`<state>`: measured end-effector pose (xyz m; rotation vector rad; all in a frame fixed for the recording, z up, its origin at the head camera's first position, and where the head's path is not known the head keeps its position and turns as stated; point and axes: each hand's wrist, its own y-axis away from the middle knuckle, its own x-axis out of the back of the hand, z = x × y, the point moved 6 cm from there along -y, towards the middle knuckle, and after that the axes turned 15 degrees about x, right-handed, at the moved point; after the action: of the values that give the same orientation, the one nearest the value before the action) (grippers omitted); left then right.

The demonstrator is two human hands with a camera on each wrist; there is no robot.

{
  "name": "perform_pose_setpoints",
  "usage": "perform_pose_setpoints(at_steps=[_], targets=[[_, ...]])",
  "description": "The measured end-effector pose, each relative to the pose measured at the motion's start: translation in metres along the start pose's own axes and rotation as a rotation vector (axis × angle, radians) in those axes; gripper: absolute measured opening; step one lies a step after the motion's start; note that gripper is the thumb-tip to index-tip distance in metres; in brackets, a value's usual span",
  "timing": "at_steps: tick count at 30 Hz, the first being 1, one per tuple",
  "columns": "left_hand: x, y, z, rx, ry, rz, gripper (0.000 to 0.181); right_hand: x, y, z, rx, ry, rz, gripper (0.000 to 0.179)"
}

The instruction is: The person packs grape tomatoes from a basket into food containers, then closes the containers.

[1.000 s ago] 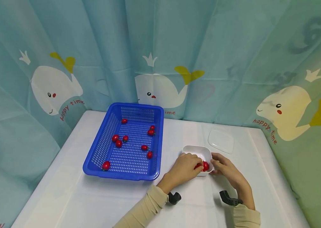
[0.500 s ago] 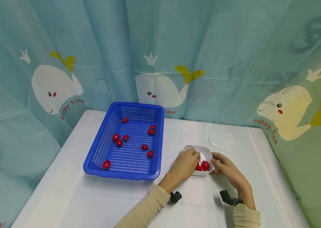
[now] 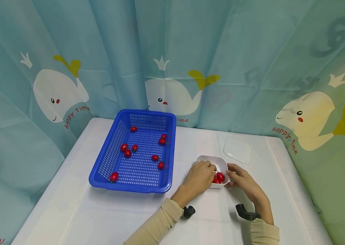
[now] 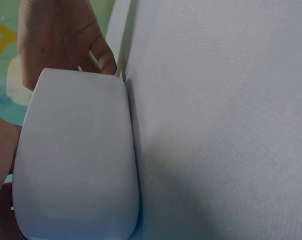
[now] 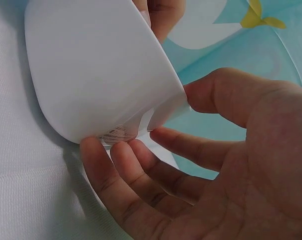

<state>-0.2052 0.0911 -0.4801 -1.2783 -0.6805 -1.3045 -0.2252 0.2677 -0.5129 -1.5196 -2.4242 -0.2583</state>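
Note:
A white box (image 3: 221,164) stands on the table, with a few red cherry tomatoes (image 3: 220,177) lying at its near side. My left hand (image 3: 199,176) reaches over the box's left rim, its curled fingers down inside. The box wall (image 4: 76,155) hides those fingertips in the left wrist view, so I cannot tell whether they pinch a tomato. From the right, my right hand (image 3: 243,181) steadies the box. In the right wrist view, its thumb (image 5: 210,92) presses at the rim while the other fingers (image 5: 128,165) curl against the outer wall.
Left of the box stands a blue perforated basket (image 3: 131,189) with several cherry tomatoes (image 3: 127,153) scattered on its bottom. A clear lid (image 3: 237,151) lies flat behind the box. A whale-print curtain (image 3: 172,41) borders the white table (image 3: 93,217) at the back.
My left hand has drawn slightly back and left inside the box, uncovering more of the tomatoes, which have shifted a little. The right hand stays at the box.

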Motion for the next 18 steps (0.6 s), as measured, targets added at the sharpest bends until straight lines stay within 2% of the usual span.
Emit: perform_pose_setpoints(at_steps=[4,8,12,18], targets=[[0.0029,0.0025,-0.0006,-0.008,0.035,0.063,0.011,-0.0008,-0.0003,-0.0007,0.004,-0.002,-0.008,0.056],[0.0045,0.0063,0.0004,-0.046,0.016,0.103,0.015,-0.0008,-0.0003,-0.0022,0.014,0.000,-0.011,0.055],[0.0022,0.0085,0.0010,-0.064,-0.013,0.090,0.019,-0.0011,0.0000,-0.0036,0.028,-0.008,-0.013,0.054],[0.0004,0.0089,0.0020,-0.057,-0.019,0.062,0.021,-0.0015,0.0009,-0.0041,0.039,-0.019,-0.013,0.054]])
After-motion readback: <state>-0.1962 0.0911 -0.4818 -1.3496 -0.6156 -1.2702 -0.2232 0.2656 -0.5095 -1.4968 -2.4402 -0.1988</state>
